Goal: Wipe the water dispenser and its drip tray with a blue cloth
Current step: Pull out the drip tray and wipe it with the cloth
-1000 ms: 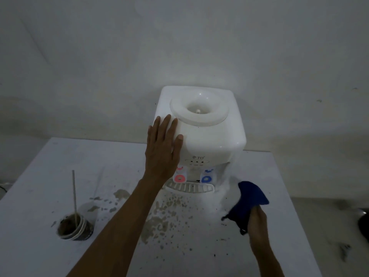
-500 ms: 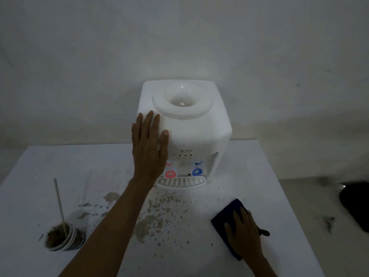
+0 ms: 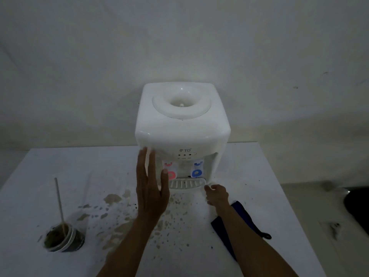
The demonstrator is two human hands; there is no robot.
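The drip tray (image 3: 187, 183) sat at the foot of the white water dispenser (image 3: 182, 124), which stood at the back of the bench (image 3: 249, 166) against the wall. Your right hand (image 3: 216, 194) reached its right corner, fingers (image 3: 207, 188) curled at the edge; I could not tell if they gripped it. Your left hand (image 3: 151, 188) lay flat and spread against the dispenser's left front, holding nothing. The blue cloth (image 3: 242, 214) rested on the bench under your right forearm. The step looked like freeing the tray: you did well to brace the body, and should have drawn the tray out level, away from the brown spatter (image 3: 119, 222) and the cup with its stick (image 3: 61, 239).
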